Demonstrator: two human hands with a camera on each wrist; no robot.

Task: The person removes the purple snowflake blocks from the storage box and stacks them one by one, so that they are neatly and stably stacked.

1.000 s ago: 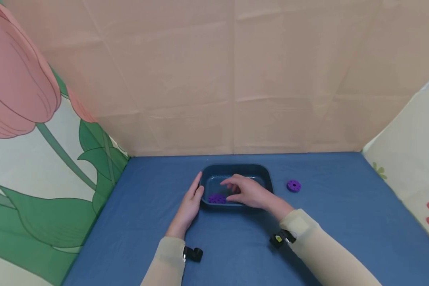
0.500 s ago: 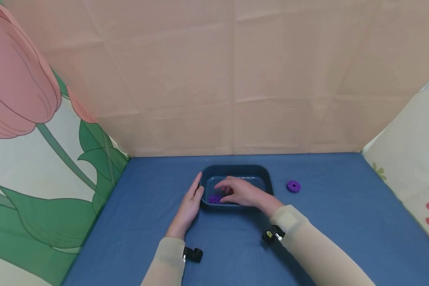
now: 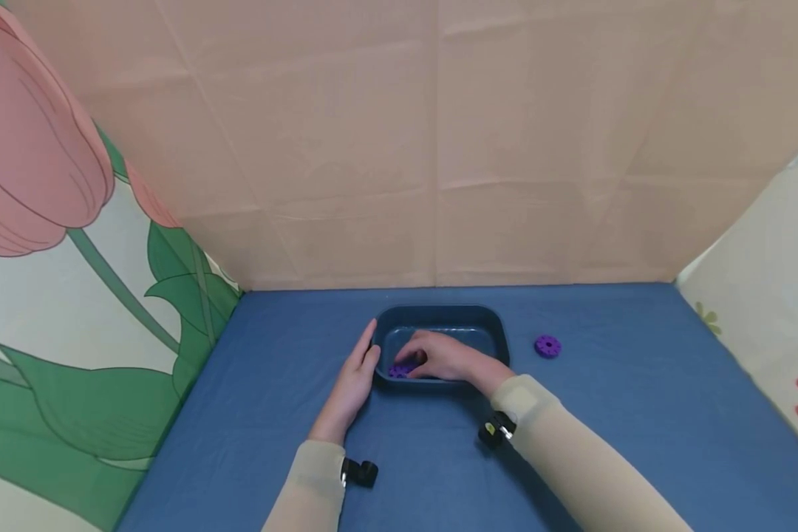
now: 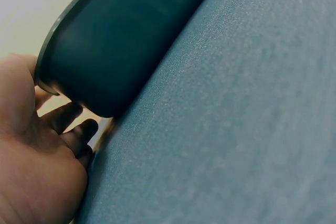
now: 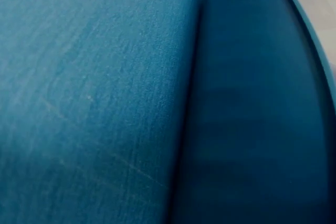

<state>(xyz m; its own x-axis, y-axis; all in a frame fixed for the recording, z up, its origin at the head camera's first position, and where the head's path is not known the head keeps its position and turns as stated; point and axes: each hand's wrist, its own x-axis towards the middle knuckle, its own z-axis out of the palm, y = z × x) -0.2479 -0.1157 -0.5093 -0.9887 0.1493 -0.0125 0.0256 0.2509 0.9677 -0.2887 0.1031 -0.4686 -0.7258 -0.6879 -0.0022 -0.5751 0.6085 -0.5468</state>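
A dark blue rectangular tray sits on the blue cloth. My left hand rests against its left end, index finger fairly straight along the side and thumb at the near corner. In the left wrist view, the fingers touch the tray's outer wall under the rim. My right hand reaches inside, with its thumb and fingertips pinching at a purple disc with holes in the near left corner. The hand partly hides the disc. In the right wrist view the tray's outer wall fills the right side.
Another purple disc with holes lies on the cloth to the right of the tray. The blue cloth covers the table. A plain beige sheet hangs behind, with flower-patterned panels at both sides.
My right hand has moved left and lower inside the tray, its fingers closing in around the purple disc. The left hand and the tray have stayed in place.
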